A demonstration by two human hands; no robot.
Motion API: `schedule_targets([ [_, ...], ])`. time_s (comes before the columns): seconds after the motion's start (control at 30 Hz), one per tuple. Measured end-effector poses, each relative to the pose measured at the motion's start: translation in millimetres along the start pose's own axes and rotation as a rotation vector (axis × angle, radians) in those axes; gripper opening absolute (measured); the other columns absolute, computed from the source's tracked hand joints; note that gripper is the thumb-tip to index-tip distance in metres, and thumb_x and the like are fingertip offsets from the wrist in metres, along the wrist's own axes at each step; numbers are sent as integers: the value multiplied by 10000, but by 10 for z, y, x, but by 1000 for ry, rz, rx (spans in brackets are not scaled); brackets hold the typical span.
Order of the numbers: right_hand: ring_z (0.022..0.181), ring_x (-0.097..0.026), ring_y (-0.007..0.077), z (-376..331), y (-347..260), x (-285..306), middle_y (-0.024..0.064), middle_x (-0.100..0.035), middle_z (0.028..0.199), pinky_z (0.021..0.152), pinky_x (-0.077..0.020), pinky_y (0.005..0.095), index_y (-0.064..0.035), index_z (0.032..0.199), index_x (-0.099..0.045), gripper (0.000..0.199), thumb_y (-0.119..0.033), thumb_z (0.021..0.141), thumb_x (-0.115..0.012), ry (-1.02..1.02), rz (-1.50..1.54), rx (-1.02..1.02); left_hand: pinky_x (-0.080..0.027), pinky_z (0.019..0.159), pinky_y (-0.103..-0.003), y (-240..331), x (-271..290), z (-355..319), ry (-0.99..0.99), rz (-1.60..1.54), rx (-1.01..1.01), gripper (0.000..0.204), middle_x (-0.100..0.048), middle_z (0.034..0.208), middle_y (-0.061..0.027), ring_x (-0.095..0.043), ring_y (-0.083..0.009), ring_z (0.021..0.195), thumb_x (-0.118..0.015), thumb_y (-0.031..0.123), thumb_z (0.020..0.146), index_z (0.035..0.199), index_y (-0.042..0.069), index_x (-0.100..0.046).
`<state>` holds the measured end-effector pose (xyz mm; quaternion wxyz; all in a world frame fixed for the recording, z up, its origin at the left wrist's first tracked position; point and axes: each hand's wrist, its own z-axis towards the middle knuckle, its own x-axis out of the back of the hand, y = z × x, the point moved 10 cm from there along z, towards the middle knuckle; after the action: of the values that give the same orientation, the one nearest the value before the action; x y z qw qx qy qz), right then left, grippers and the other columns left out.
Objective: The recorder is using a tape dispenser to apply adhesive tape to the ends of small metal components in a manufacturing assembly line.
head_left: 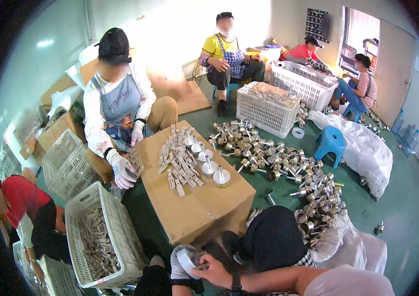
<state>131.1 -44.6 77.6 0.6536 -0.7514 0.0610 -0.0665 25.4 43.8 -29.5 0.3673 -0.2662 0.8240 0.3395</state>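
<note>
Low in front of me, my left hand [179, 274], in a whitish knit glove, grips a roll of tape [186, 259] that looks pale and translucent. My bare right hand [214, 273] reaches in from the right, its fingers closed at the roll's right edge, where a bit of see-through film shows. Just beyond both hands stands a large cardboard box [190, 207]. On its top lie many small clear bags with flat metal parts [180, 167], beside a row of white round pieces with upright stems [221, 176].
Metal cup-shaped parts with stems [268, 158] cover the floor to the right, near a blue stool [331, 144] and white sacks [355, 153]. A white crate [120, 222] of bagged parts stands left. Across the box a co-worker [120, 98] handles bags; several others sit around.
</note>
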Motion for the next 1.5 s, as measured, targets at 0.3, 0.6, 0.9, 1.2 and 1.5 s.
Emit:
schedule_targets([
  [0.3,644,-489,132,184,-121,36,51,-512,695,583,-413,276,-48,837,-505,457,-382,687,-780,-18,38,50,-510,698,-391,126,43,-467,60,244,-67,350,-645,790,-123,-610,-282,724,-431,328,863,852,28,-612],
  [0.6,657,-482,121,151,-5,34,39,-501,707,595,-414,267,-54,837,-495,445,-351,681,-788,-56,5,43,-497,748,-396,-47,158,-42,50,147,7,310,-644,804,-140,-611,-292,760,-437,268,853,856,6,-603],
  [0.9,670,-475,110,43,-29,-55,28,-490,719,607,-414,259,-59,837,-485,437,-321,675,-795,-135,-27,40,-510,740,-386,-164,6,-125,83,-41,41,249,-645,812,-154,-621,-299,741,-451,186,852,836,-14,-599],
  [1.2,683,-468,99,96,-9,-43,17,-479,732,619,-414,250,-65,837,-476,432,-290,669,-803,-155,-59,27,-510,747,-368,-183,-131,-183,78,22,42,160,-644,827,-152,-620,-266,755,-508,103,807,837,-15,-612],
  [1.5,696,-460,88,103,-16,-67,5,-468,744,631,-415,241,-71,837,-466,431,-260,663,-811,-144,-64,29,-513,724,-353,-97,-194,-233,17,133,-57,163,-650,814,-115,-620,-244,750,-498,102,824,815,3,-628],
])
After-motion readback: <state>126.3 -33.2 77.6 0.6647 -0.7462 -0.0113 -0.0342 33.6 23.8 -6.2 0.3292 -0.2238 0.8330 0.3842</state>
